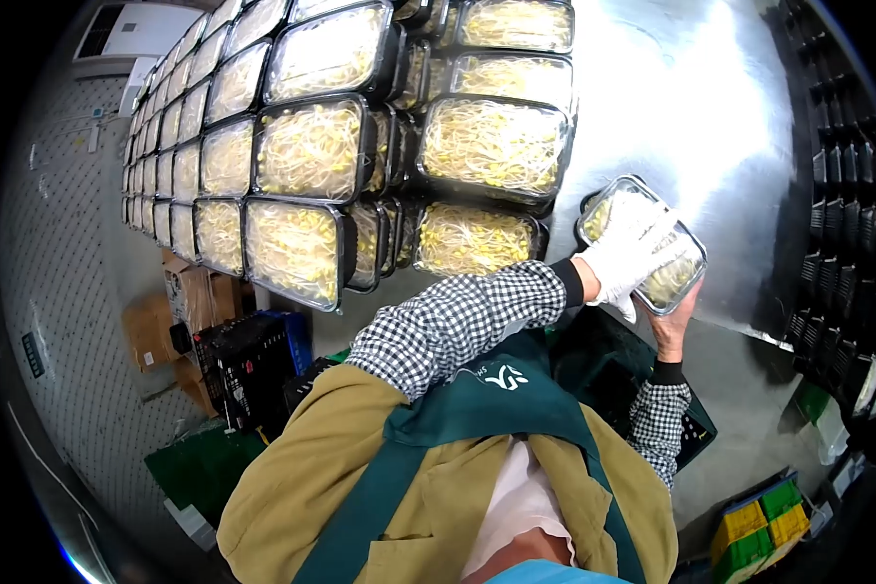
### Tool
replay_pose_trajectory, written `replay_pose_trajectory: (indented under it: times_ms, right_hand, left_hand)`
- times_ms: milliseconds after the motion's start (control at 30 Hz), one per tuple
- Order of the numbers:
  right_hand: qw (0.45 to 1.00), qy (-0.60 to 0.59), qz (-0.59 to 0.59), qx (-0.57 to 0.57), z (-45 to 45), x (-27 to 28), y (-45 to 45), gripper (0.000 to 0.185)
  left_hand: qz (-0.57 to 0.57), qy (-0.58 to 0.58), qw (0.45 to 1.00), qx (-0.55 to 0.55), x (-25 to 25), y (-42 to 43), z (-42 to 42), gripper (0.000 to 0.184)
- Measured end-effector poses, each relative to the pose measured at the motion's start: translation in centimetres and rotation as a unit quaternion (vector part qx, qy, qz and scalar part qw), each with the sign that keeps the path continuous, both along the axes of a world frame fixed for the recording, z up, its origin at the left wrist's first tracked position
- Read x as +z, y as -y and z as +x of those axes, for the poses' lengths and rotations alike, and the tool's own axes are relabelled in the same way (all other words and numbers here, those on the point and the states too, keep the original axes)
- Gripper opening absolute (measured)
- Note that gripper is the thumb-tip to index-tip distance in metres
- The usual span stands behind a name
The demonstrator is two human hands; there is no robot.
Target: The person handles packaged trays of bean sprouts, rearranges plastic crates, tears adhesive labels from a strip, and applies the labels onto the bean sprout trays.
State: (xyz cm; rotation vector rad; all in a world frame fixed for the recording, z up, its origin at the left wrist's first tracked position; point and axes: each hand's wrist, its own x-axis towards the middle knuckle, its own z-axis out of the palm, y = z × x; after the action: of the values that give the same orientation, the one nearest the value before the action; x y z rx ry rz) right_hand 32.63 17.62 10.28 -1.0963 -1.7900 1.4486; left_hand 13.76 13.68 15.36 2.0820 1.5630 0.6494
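Note:
A black plastic tray of bean sprouts (686, 277) with a clear lid is tilted between my hands at the near part of the metal table. My left hand (633, 258), in a white glove, lies across the lid with its fingers stretched over the top and its thumb down over the near side. My right hand (675, 319), bare, grips the tray at its near right edge from below; most of its fingers are hidden under the tray. Left of my hands, stacked lidded trays of bean sprouts (496, 144) rise from the table.
The shiny metal table (672, 107) reaches away in front. Nested black trays (832, 224) stand along the right side. Cardboard boxes (151, 331) and black crates (248, 365) are at lower left. Green and yellow crates (761, 526) sit at lower right.

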Motion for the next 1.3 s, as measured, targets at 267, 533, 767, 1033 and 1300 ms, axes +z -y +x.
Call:
replay_pose_trajectory:
  times_ms: [267,533,767,1033,1300]
  right_hand:
    - [0.992,0.055,0.114,-0.017,0.4,-1.2,0.0,0.094]
    - [0.996,0.013,0.087,-0.016,0.1,-1.5,0.9,0.096]
    - [0.990,0.012,0.134,-0.039,-0.2,-1.0,0.2,0.096]
    - [0.978,0.072,0.194,-0.027,0.1,-0.9,0.1,0.098]
    - [0.993,-0.013,0.118,-0.020,-0.6,-0.3,0.4,0.101]
  left_hand:
    - [0.018,-0.018,1.000,-0.008,-0.7,-0.1,0.3,0.114]
    - [0.038,-0.027,0.999,0.008,-1.7,-0.5,0.7,0.090]
    - [-0.012,-0.099,0.994,-0.046,0.0,-0.9,0.5,0.111]
    - [0.087,-0.193,0.977,-0.017,-3.3,-0.5,1.2,0.088]
    - [-0.004,-0.102,0.994,-0.039,-1.7,-0.1,1.3,0.091]
